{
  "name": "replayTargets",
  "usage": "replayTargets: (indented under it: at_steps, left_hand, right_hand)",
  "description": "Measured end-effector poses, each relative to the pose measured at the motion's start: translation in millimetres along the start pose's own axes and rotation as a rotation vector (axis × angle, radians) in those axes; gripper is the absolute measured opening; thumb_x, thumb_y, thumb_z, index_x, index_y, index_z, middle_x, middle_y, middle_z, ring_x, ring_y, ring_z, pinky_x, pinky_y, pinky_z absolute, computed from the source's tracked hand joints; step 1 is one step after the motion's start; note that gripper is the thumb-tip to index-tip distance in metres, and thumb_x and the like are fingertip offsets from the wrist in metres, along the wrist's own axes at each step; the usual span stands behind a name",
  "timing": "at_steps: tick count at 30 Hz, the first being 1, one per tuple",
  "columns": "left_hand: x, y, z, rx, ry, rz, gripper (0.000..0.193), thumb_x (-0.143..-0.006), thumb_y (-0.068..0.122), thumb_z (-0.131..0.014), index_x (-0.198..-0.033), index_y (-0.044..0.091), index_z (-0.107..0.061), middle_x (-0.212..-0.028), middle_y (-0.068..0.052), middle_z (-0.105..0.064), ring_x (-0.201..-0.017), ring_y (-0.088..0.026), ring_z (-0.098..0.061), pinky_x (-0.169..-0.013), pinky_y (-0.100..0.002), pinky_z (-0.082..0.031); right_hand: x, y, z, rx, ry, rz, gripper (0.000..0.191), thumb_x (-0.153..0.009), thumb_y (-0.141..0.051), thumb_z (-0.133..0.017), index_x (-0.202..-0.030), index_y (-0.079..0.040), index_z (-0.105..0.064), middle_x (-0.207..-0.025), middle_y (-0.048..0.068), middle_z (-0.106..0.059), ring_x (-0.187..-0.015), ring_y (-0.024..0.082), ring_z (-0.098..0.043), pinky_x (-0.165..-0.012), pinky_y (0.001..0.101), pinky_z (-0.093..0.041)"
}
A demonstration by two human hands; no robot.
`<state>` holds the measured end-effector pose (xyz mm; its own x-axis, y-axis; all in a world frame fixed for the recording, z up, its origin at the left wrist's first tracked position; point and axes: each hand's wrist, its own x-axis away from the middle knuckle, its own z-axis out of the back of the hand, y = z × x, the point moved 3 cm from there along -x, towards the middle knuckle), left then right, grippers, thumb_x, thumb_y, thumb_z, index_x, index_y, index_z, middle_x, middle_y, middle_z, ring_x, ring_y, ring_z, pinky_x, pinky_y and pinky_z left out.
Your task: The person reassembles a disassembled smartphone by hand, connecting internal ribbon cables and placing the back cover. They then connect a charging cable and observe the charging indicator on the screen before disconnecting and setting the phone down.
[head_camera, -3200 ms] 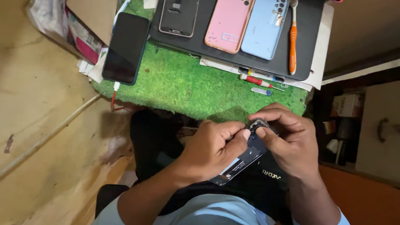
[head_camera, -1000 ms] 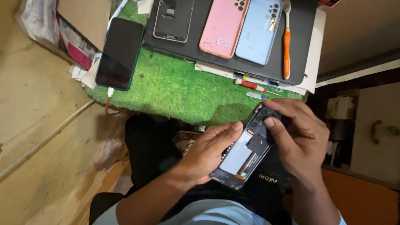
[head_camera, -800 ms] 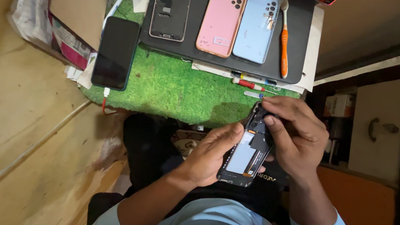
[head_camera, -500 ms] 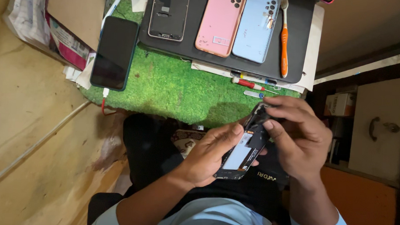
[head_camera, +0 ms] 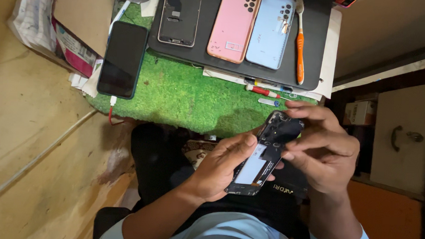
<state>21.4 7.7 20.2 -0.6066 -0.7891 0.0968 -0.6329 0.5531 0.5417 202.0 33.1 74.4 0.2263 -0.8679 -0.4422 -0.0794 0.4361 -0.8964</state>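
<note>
Tilted more upright than half a second ago, opened phone (head_camera: 264, 154) is pinched between left hand (head_camera: 220, 169) and right hand (head_camera: 324, 151); could slip over lap.

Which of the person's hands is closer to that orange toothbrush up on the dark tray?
The right hand. It grips the opened phone just below the orange toothbrush, while the left hand holds the phone's lower end, further down and to the left.
</note>
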Motion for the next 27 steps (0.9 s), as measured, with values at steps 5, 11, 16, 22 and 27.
replayTargets:
  at_steps: [5, 11, 16, 22, 27]
  left_hand:
    - [1.8, 5.8, -6.1, 0.027, -0.024, 0.015, 0.057, -0.112, 0.040, -0.044, -0.155, 0.002, -0.043, -0.126, -0.018, -0.067, -0.109, -0.026, -0.071, -0.089, -0.039, -0.062]
    - [3.1, 11.9, -6.0, -0.126, 0.006, 0.013, 0.054, -0.112, 0.038, -0.040, -0.151, 0.001, -0.046, -0.120, -0.017, -0.070, -0.103, -0.025, -0.073, -0.081, -0.034, -0.062]
    - [3.4, 9.5, -4.2, -0.276, 0.098, 0.014, 0.044, -0.113, 0.035, -0.042, -0.128, -0.002, -0.060, -0.099, -0.007, -0.071, -0.086, -0.015, -0.070, -0.074, -0.027, -0.059]
    - [9.4, 14.7, -8.2, -0.767, 0.218, -0.032, 0.041, -0.111, 0.035, -0.045, -0.100, 0.002, -0.066, -0.066, 0.002, -0.055, -0.062, -0.004, -0.048, -0.054, -0.026, -0.042]
    - [9.2, 23.1, -13.9, -0.927, 0.225, -0.184, 0.043, -0.111, 0.035, -0.044, -0.090, 0.001, -0.061, -0.064, -0.002, -0.056, -0.059, -0.007, -0.050, -0.055, -0.031, -0.044]
  right_hand:
    - [0.0, -4.7, 8.4, -0.018, -0.021, 0.032, 0.015, -0.082, -0.001, -0.082, -0.094, -0.005, -0.074, -0.128, 0.016, -0.067, -0.138, 0.027, -0.057, -0.120, 0.0410, -0.046]
    - [3.2, 14.8, 27.0, -0.530, 0.239, -0.091, 0.002, -0.109, -0.001, -0.062, -0.107, -0.002, -0.062, -0.103, 0.017, -0.069, -0.098, 0.024, -0.065, -0.094, 0.0371, -0.051]
    - [4.2, 29.6, 26.0, -0.446, 0.265, -0.405, 0.020, -0.108, -0.005, -0.050, -0.112, 0.005, -0.066, -0.084, 0.007, -0.056, -0.075, 0.015, -0.049, -0.071, 0.0287, -0.041]
    - [6.6, 20.6, 4.8, 0.137, -0.037, -0.467, 0.015, -0.094, -0.005, -0.064, -0.100, 0.003, -0.075, -0.079, 0.000, -0.053, -0.072, 0.009, -0.046, -0.065, 0.0257, -0.036]
    - [7.2, 24.0, -7.7, 0.166, -0.038, -0.341, 0.008, -0.090, -0.004, -0.068, -0.090, 0.003, -0.072, -0.078, -0.002, -0.047, -0.074, 0.009, -0.041, -0.067, 0.0254, -0.032]
